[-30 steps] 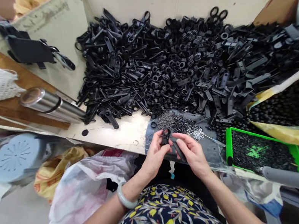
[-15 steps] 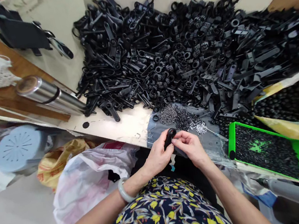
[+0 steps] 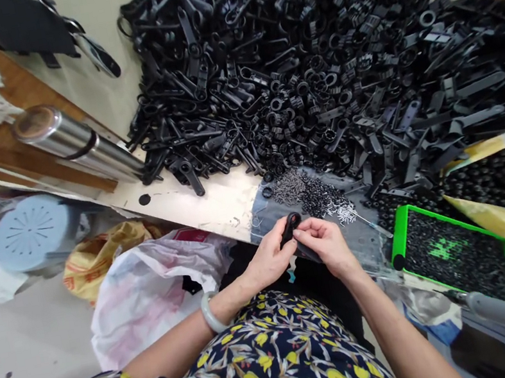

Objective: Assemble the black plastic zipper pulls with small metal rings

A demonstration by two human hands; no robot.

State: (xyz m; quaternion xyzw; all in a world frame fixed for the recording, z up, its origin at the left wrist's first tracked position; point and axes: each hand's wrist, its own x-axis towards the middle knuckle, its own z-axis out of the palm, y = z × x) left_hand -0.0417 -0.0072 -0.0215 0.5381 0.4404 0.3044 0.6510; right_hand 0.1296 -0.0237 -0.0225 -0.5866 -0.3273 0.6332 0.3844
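Black part (image 3: 292, 220): between my hands, ringed end toward the heaped pieces (image 3: 291, 78).
Left hand (image 3: 268, 258): clamped on its side.
Right hand (image 3: 327, 246): my fingertips pinched against it.

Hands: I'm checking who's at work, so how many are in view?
2: the left hand, gripping a black ringed part, and the right hand, just across from it at the same part. No others show; any outside the frame can't be counted.
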